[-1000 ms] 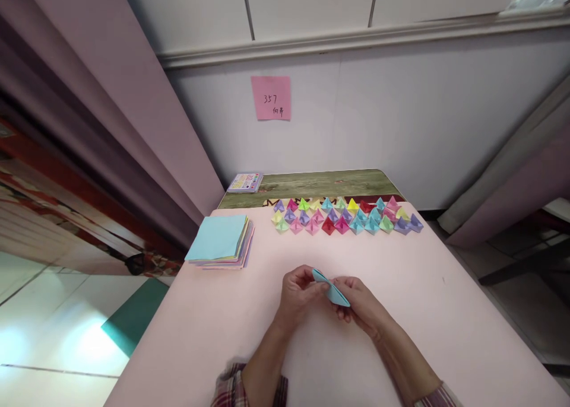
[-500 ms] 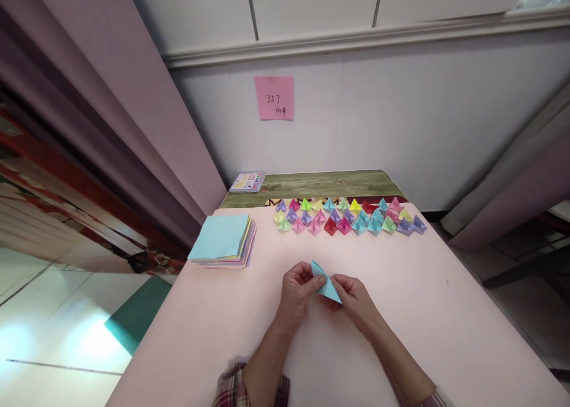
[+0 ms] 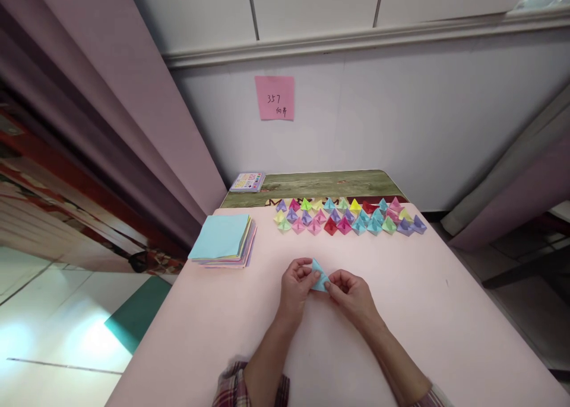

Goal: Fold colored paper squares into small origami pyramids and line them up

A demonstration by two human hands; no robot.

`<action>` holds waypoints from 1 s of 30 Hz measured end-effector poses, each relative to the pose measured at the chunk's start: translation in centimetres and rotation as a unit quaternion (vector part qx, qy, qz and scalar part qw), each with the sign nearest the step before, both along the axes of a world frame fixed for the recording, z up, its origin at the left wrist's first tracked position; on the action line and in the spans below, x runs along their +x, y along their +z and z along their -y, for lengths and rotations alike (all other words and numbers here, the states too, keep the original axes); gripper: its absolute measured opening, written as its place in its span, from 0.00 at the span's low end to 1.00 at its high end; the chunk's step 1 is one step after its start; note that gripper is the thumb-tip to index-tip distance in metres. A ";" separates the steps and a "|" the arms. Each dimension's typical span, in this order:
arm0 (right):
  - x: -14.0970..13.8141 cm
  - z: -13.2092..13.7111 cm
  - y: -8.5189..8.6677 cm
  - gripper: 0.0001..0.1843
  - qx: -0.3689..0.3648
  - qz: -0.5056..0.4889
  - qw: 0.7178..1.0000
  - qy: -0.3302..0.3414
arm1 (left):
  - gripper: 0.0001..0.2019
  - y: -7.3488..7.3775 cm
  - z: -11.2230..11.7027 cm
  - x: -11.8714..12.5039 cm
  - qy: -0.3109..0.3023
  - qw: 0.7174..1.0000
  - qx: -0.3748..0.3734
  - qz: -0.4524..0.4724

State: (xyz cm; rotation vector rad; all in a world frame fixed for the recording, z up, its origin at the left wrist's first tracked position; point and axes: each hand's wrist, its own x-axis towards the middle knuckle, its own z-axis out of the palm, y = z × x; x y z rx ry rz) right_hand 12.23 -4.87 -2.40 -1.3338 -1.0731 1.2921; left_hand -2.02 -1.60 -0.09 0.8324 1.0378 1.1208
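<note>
A light-blue piece of folded origami paper (image 3: pixel 319 281) is held between both hands above the pink tabletop. My left hand (image 3: pixel 295 283) pinches its left side, thumb on the front face and fingers partly behind. Thumb and curled fingers of my right hand (image 3: pixel 353 295) grip the lower right corner. The folded sheet now looks like a small triangle with its point upward; its back is hidden. Beyond the hands stand rows of small folded paper boats (image 3: pixel 344 225) in many colours.
To the left lies a stack of square coloured paper (image 3: pixel 220 238), light blue on top. A small printed packet (image 3: pixel 247 182) sits at the table's back left corner. On the wall hangs a pink note (image 3: pixel 275 98). The pink table (image 3: pixel 427 336) has a green wood-patterned strip behind.
The blue paper has gone from a long slanted shape to a smaller triangle. My right hand has shifted its hold to the lower right corner. The boats and stack have not moved.
</note>
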 end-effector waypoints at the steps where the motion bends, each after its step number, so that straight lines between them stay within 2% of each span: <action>1: 0.0 0.0 0.0 0.15 0.006 0.014 1.000 0.000 | 0.18 0.0 0.0 0.0 -0.010 1.000 0.001 -0.001; 6: 0.1 0.0 0.3 0.17 0.039 0.031 0.999 0.013 | 0.12 0.1 0.2 -0.2 -0.033 0.999 0.032 -0.024; 12: 0.1 -0.1 0.5 0.21 0.024 -0.011 1.000 -0.002 | 0.12 0.2 0.4 0.0 -0.059 0.997 0.048 -0.028; 17: 0.0 0.1 0.7 0.19 0.048 -0.018 0.997 -0.053 | 0.17 0.1 0.6 0.0 -0.121 0.992 -0.008 -0.042; 24: 0.1 -0.3 0.4 0.17 0.041 -0.062 0.994 -0.078 | 0.17 -0.5 0.5 -0.1 -0.164 0.985 0.012 -0.045; 30: 0.6 -0.4 0.1 0.15 0.043 -0.099 0.987 -0.122 | 0.16 -0.4 0.8 0.2 -0.204 0.977 -0.015 -0.055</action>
